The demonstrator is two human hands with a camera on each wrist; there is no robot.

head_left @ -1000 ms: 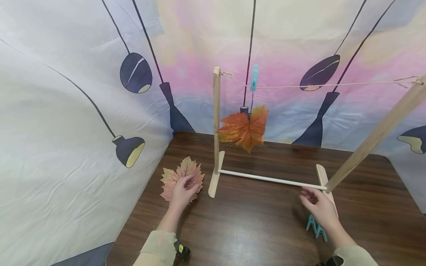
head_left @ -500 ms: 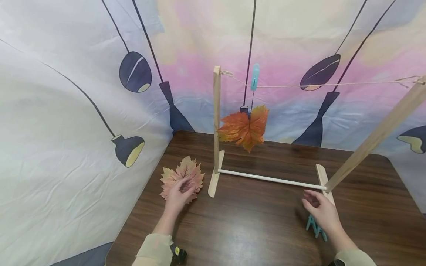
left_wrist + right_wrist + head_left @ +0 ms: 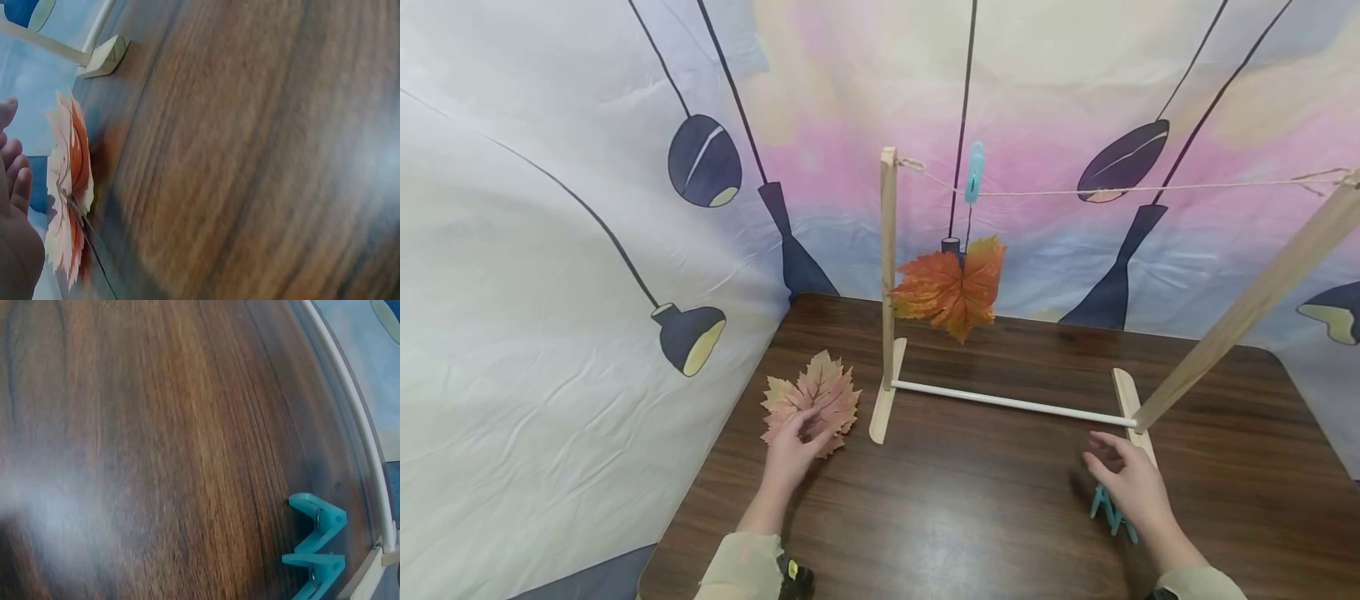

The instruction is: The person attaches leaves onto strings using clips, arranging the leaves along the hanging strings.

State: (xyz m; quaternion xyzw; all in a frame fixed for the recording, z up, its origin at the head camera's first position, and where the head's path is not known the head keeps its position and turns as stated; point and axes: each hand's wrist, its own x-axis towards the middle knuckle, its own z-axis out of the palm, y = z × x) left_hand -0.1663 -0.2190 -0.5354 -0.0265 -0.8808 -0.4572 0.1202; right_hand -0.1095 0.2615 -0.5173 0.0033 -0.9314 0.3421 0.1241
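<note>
My left hand (image 3: 790, 454) hovers over the near side of a pale pink artificial maple leaf (image 3: 822, 385) on the table. Its fingers are loosely bent and hold nothing. In the left wrist view, a gap separates the hand (image 3: 19, 244) from the pink leaf (image 3: 59, 169), an orange layer shows against it, and thin stems (image 3: 94, 250) stick out. My right hand (image 3: 1131, 483), relaxed and holding nothing, is above blue clothespins (image 3: 1101, 507), partly hiding them. Two clothespins (image 3: 320, 519) appear in the right wrist view. An orange maple leaf (image 3: 958, 292) hangs from a blue clothespin (image 3: 975, 172).
A string (image 3: 1060, 193) runs between the left wooden post (image 3: 888, 267) and the right post (image 3: 1247, 304). A white rod (image 3: 1000, 401) joins the wooden feet (image 3: 883, 408) low over the brown table (image 3: 940, 517). Behind hangs a cloth (image 3: 550, 275) printed with lamps.
My left hand has drawn back slightly toward me, uncovering more of the pink leaf. The right hand has moved a little nearer me, away from the white rod. The orange leaf hangs as before.
</note>
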